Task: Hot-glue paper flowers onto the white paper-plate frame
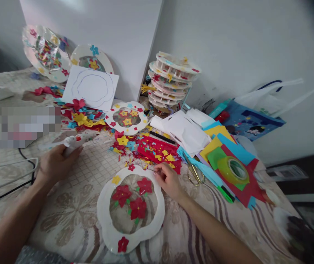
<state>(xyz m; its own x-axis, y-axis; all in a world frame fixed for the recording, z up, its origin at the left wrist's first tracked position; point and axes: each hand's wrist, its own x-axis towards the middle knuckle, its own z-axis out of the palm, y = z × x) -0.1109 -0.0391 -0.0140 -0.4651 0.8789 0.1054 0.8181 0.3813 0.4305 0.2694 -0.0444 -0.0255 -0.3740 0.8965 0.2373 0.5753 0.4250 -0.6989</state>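
Tablecloth: cloth, matt, soft-looking.
White frame, near the tablecloth's front edge: smooth, matt; foam or card, I cannot tell which.
Frame window: transparent film, a little glossy.
Red flowers: matt, they look like paper.
Glue gun: smooth white plastic.
Scissors: shiny metal, of gold colour.
Tape roll, toward the right edge: glossy plastic.
Drawn sheet, toward the back edge: plain matt paper.

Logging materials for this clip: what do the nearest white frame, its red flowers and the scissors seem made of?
White frame: probably foam or card, matte, showing no glare.
Red flowers: likely paper or felt, matte, with cut-looking petals.
Scissors: apparently metal, given the shiny gold look.
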